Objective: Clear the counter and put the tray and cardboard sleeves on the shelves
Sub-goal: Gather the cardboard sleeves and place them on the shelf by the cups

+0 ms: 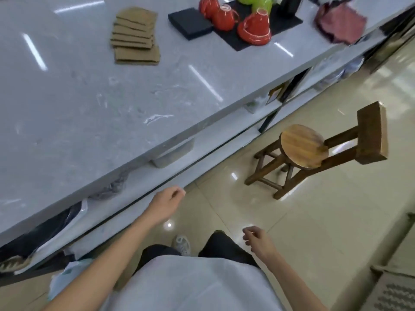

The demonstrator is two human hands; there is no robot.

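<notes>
Both hands hang low in front of the person's white top, over the tiled floor [314, 221] and clear of the worktop [89, 97]. Left hand [165, 204] sits just beside the worktop's lower shelf [157, 176], its fingers [177, 194] loosely curled and holding nothing. Right hand [258, 241] is farther from the worktop, fingers [248, 234] also loosely curled and empty.

On the worktop's far side lies a fanned stack of brown cardboard sleeves [135, 35], flat on the pale stone surface. To the right of the sleeves on the worktop rests a black tray [242, 42] carrying upturned red cups [254, 29] and green cups [261, 4], with a black box [190, 22] touching its left edge. Near the worktop's right end sits a crumpled red cloth [341, 24].

Under the worktop, the shelves hold a grey tub [173, 153], a grey rag [112, 186] and some dark bags. Off the worktop's front edge stands a wooden stool [314, 151].
</notes>
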